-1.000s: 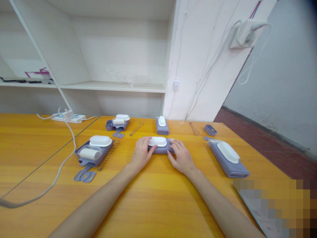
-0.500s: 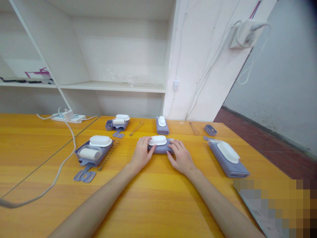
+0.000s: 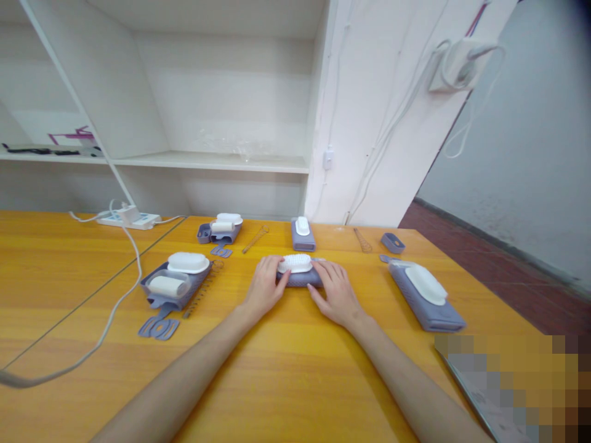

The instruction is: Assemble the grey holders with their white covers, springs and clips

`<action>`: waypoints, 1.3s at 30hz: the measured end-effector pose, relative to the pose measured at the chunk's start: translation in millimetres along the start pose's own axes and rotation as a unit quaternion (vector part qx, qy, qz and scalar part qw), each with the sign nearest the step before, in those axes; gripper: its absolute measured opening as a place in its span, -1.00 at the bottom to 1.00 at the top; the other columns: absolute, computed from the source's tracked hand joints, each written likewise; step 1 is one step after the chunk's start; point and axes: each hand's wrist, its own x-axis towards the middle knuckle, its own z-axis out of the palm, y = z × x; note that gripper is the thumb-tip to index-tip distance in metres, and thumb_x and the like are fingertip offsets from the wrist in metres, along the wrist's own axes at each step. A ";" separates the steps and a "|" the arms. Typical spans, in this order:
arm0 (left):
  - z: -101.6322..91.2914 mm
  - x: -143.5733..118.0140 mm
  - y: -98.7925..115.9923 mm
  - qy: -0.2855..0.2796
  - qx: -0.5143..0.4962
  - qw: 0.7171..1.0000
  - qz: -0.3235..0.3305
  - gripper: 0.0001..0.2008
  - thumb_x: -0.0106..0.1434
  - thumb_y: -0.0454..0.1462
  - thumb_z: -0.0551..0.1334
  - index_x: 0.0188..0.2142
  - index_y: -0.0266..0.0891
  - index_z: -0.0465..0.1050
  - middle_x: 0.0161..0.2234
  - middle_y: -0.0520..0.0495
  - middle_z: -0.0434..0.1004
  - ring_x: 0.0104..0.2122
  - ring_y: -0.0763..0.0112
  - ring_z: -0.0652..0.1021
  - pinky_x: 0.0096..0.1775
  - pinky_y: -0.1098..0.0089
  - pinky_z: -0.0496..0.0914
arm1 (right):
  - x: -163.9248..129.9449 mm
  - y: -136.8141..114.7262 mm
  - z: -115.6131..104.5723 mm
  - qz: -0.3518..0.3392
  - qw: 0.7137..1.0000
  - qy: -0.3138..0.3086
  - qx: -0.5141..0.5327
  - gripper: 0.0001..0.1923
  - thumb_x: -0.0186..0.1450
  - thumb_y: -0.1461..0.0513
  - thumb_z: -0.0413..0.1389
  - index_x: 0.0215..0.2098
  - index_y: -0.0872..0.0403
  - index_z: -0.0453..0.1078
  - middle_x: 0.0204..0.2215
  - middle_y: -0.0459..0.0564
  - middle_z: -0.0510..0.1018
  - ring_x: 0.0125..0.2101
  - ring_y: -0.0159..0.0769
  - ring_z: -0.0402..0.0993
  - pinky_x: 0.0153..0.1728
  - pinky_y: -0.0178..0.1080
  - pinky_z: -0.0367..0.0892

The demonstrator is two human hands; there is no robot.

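Grip at both ends, the left hand (image 3: 265,282) and right hand (image 3: 340,293) clasped the purple box (image 3: 299,280) under a white brush (image 3: 297,263) on the counter (image 3: 295,375), seemingly light, stiff plastic best held endwise.

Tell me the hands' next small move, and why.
I'd probably steady the case with the right hand and press the white brush lightly with the left hand, to check it sits firm. The brush is on the case, the left hand is at the brush's left end, and the right hand is at the case's right end.
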 end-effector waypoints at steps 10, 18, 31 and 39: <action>0.7 -0.2 0.7 0.011 0.015 1.000 0.008 -0.77 0.25 -0.27 0.09 -0.09 -0.22 0.24 -0.17 -0.16 0.38 -0.13 0.19 0.40 -0.10 0.16 0.31 | -1.4 3.1 1.3 -0.011 1.000 0.006 0.002 -0.50 0.25 0.17 0.01 0.16 0.06 0.15 0.04 0.14 0.32 0.04 -0.05 0.22 0.03 0.04 0.19; -0.5 0.2 1.5 0.011 0.022 1.000 0.008 -0.76 0.25 -0.28 0.10 -0.08 -0.24 0.23 -0.16 -0.18 0.38 -0.13 0.21 0.39 -0.09 0.18 0.31 | -2.5 4.6 0.0 -0.013 0.999 0.005 0.029 -0.53 0.24 0.16 0.04 0.12 0.05 0.20 0.04 0.13 0.32 0.04 -0.08 0.22 0.05 0.02 0.19; 0.6 0.0 -0.9 0.005 0.027 1.000 0.006 -0.76 0.27 -0.25 0.07 -0.07 -0.23 0.23 -0.18 -0.17 0.39 -0.16 0.21 0.41 -0.11 0.18 0.31 | -1.1 0.3 -2.0 -0.012 0.999 0.010 0.046 -0.59 0.25 0.17 0.02 0.06 0.06 0.22 -0.01 0.13 0.36 0.02 -0.08 0.25 0.03 0.04 0.21; 0.9 -3.0 5.6 0.040 0.143 0.989 -0.025 -0.40 0.04 0.12 0.22 -0.09 -0.27 0.28 -0.20 -0.20 0.42 -0.17 0.09 0.40 -0.13 0.14 0.26 | -2.4 7.3 6.7 0.039 0.998 0.038 0.021 -0.50 0.27 0.12 0.01 0.14 0.13 0.14 0.06 0.22 0.29 0.09 -0.04 0.18 0.09 0.06 0.18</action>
